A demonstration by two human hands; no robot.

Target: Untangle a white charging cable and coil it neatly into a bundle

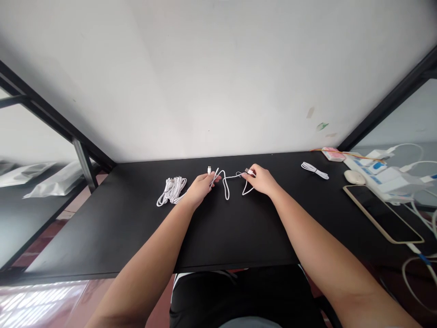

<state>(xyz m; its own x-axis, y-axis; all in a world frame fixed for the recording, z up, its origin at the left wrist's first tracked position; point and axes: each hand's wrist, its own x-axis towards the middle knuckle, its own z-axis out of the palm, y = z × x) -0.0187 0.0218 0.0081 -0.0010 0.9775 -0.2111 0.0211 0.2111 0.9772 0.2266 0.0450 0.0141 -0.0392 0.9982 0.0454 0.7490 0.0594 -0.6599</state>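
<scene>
A thin white cable (226, 187) lies in loose loops on the black table (218, 237), stretched between both my hands. My left hand (201, 187) pinches the cable near its white plug end (209, 170). My right hand (261, 180) is closed on the cable's other end, where a small plug shows at my fingertips. A loose bundle of white cables (171, 190) lies just left of my left hand.
A small coiled white cable (314, 170) lies at the right rear. Further right are a phone (382, 212) lying flat, a white mouse (354, 176), a white power strip (382, 175) with chargers and a pink item (333, 155). A white wall rises behind.
</scene>
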